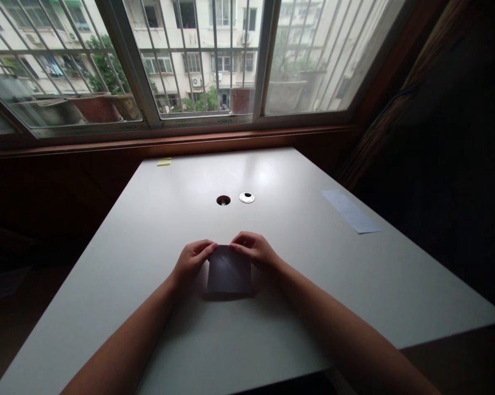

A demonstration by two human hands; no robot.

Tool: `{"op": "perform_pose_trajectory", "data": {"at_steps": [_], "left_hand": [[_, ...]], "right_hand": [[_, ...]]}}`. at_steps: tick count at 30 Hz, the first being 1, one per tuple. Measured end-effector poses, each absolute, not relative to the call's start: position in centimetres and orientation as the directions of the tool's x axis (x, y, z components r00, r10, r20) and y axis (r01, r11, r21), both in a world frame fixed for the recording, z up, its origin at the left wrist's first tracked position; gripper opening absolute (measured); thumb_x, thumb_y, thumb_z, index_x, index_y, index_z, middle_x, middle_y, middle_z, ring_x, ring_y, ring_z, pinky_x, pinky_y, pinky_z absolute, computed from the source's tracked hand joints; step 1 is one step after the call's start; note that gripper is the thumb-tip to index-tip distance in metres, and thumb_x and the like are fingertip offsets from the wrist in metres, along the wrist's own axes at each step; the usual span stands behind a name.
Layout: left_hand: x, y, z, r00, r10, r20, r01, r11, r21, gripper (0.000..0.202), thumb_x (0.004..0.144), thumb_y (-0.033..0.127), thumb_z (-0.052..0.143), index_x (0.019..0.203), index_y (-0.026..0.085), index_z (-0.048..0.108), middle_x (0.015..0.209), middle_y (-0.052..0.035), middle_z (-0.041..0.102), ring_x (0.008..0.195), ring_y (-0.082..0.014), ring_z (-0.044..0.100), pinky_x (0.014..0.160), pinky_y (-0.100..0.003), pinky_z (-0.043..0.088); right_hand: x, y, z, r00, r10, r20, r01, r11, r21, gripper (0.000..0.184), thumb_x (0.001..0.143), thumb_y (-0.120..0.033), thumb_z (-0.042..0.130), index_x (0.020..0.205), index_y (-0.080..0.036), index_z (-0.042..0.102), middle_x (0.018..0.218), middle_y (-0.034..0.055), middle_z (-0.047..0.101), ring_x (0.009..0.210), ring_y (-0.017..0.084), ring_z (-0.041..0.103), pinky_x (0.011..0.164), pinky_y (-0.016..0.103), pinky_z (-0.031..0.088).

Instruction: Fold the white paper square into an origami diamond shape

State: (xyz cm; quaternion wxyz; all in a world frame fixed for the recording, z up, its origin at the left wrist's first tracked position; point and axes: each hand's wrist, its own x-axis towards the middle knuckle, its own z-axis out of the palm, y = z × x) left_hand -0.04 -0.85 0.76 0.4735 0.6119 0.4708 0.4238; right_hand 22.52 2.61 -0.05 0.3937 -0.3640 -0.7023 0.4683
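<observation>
Across the back, one wide window (266, 60) with metal bars outside. Below it, one white table (169, 211). Near the right edge of the tabletop, one long whitish sheet (350, 210), lying flat. Toward the near part of the table, two bare hands: left hand (193, 257) with fingers curled and thumb pressed to them, pinching an upper left corner; right hand (254, 249) equally closed, pinching along the upper edge toward the right. Between the two, holds just one small grey sheet (229, 271): nearly square, smooth, dark in shade, marked with a faint pale diagonal line. Contact between its lower edge and the table impossible to tell. Farther off, one yellow slip (164, 162) by the far left corner, one pale ring (247, 201) and, just beside, one round hole (223, 200).
</observation>
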Motion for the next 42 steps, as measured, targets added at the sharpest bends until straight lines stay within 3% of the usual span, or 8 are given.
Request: {"op": "perform_pose_trajectory", "data": {"at_steps": [8,17,20,24,29,33,36,42], "left_hand": [[-0.3,-0.5,-0.2,0.024,0.998,0.053,-0.063,-0.052,0.997,0.028,0.082,0.040,0.067,0.070,0.015,0.069,0.064,-0.0010,0.056,0.063,-0.0129,0.047,0.059,-0.024,0.038],[-1.2,0.5,-0.5,-0.139,0.990,0.004,-0.249,-0.039,0.968,0.023,0.074,0.037,0.076,0.073,0.014,0.071,0.064,0.0008,0.057,0.060,-0.0089,0.048,0.057,-0.020,0.042],[-1.3,0.6,-0.5,-0.158,0.987,-0.003,-0.255,-0.038,0.966,0.026,0.075,0.040,0.075,0.075,0.015,0.071,0.066,0.0008,0.060,0.060,-0.0094,0.052,0.058,-0.021,0.045],[-0.9,0.5,-0.6,-0.131,0.991,-0.007,-0.221,-0.022,0.975,0.032,0.077,0.045,0.073,0.083,0.014,0.072,0.076,-0.0022,0.065,0.067,-0.0125,0.058,0.061,-0.024,0.050],[-0.4,0.4,-0.8,-0.066,0.998,0.000,-0.188,-0.012,0.982,0.035,0.079,0.047,0.071,0.086,0.013,0.070,0.072,-0.0005,0.062,0.063,-0.0098,0.055,0.060,-0.021,0.050],[-0.3,0.3,-0.3,0.011,1.000,-0.011,-0.163,0.012,0.987,0.046,0.079,0.045,0.072,0.113,0.016,0.064,0.085,-0.0038,0.066,0.069,-0.0130,0.060,0.059,-0.024,0.053],[-0.2,0.0,0.1,0.069,0.997,0.015,-0.119,-0.007,0.993,0.057,0.079,0.042,0.073,0.128,0.020,0.055,0.079,-0.0011,0.064,0.071,-0.0152,0.062,0.060,-0.027,0.056],[-0.4,-0.6,0.2,0.131,0.987,0.097,-0.013,-0.096,0.995,0.033,0.088,0.035,0.059,0.114,0.015,0.065,0.078,-0.0024,0.065,0.064,-0.0140,0.064,0.064,-0.029,0.056]], "right_hand": [[22.9,2.9,0.2,-0.373,0.919,0.126,0.051,0.156,-0.987,0.029,0.078,-0.045,0.072,0.079,-0.016,0.069,0.072,0.0019,0.065,0.068,0.014,0.057,0.064,0.027,0.044],[24.2,3.6,0.2,-0.255,0.959,0.126,-0.047,0.117,-0.992,0.034,0.080,-0.049,0.069,0.083,-0.016,0.067,0.074,0.0040,0.067,0.067,0.014,0.060,0.066,0.029,0.048],[23.9,3.8,0.0,-0.287,0.955,0.079,-0.083,0.058,-0.995,0.039,0.083,-0.053,0.065,0.096,-0.017,0.065,0.085,0.0063,0.069,0.071,0.016,0.063,0.067,0.030,0.050],[23.5,3.6,-0.2,-0.413,0.910,0.027,-0.012,0.024,-1.000,0.046,0.080,-0.053,0.069,0.110,-0.019,0.062,0.088,0.0043,0.068,0.072,0.015,0.062,0.069,0.030,0.050],[23.4,3.3,-0.3,-0.484,0.873,-0.064,0.173,0.023,-0.985,0.040,0.076,-0.055,0.071,0.080,-0.015,0.067,0.071,0.0007,0.061,0.067,0.014,0.054,0.062,0.025,0.040],[23.4,3.3,-0.1,-0.430,0.899,-0.082,0.118,-0.034,-0.992,0.042,0.075,-0.056,0.070,0.073,-0.015,0.061,0.064,-0.0022,0.053,0.060,0.011,0.047,0.057,0.024,0.033],[23.4,3.3,0.1,-0.382,0.920,-0.089,0.062,-0.071,-0.996,0.043,0.075,-0.058,0.069,0.073,-0.016,0.059,0.062,-0.0035,0.049,0.058,0.011,0.043,0.054,0.023,0.030],[23.2,3.2,0.3,-0.308,0.947,-0.086,-0.020,-0.096,-0.995,0.040,0.076,-0.056,0.068,0.076,-0.017,0.059,0.063,-0.0037,0.050,0.056,0.010,0.042,0.052,0.023,0.030]]}}
